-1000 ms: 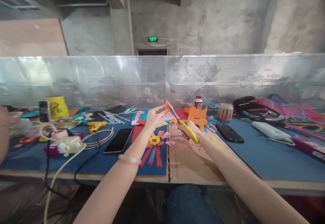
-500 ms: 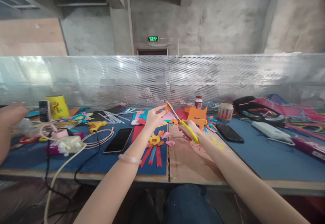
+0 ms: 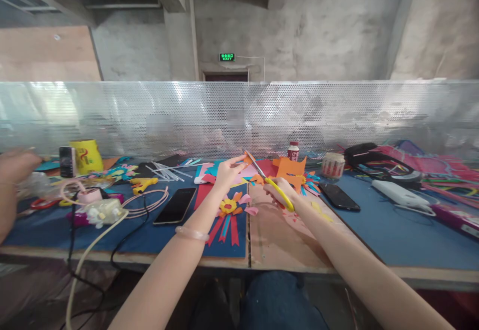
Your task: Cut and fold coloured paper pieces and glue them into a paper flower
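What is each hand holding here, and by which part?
Right hand grips the scissors by their yellow handles; left hand pinches a small orange paper piece by its edge.

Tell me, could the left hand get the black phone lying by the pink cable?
Probably yes. The left hand pinches a small orange paper piece, so it would need to let go first. The flat black phone lies uncovered on the blue mat beside that arm, with nothing between.

Bare table point(image 3: 404, 240) lies open at four o'clock. A phone point(image 3: 174, 206) blocks nine o'clock, paper flower point(image 3: 229, 209) six o'clock, orange card point(image 3: 290, 166) one o'clock.
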Available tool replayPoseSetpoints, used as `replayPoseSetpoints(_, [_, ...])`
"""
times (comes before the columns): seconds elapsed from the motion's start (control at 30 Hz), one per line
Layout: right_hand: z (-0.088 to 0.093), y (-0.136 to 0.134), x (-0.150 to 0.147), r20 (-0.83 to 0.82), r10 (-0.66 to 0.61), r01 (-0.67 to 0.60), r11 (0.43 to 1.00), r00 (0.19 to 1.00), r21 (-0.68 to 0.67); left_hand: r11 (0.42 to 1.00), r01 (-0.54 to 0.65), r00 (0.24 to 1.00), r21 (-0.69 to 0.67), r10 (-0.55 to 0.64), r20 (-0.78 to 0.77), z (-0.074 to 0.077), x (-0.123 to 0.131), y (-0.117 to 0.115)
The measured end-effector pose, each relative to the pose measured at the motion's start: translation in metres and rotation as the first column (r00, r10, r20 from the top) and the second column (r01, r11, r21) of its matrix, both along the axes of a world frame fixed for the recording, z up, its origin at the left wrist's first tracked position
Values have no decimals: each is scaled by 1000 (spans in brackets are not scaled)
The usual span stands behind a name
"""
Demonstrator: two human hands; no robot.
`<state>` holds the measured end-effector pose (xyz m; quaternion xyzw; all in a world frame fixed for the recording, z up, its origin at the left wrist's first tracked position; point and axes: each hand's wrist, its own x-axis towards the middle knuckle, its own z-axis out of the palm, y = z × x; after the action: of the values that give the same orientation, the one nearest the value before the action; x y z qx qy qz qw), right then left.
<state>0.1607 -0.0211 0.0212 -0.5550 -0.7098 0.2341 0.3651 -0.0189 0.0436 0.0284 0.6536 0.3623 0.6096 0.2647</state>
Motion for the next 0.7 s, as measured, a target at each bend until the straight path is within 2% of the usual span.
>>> replayPoseSetpoints(0.37, [-23, 30, 4, 23, -33, 35, 995, 999, -97, 999, 32, 999, 4, -32, -12, -1, -1, 3])
replayPoseSetpoints(0.7, [-21, 38, -1, -106, -63, 50, 991, 992, -125, 998, 68, 997, -4, -68, 28, -4, -2, 6])
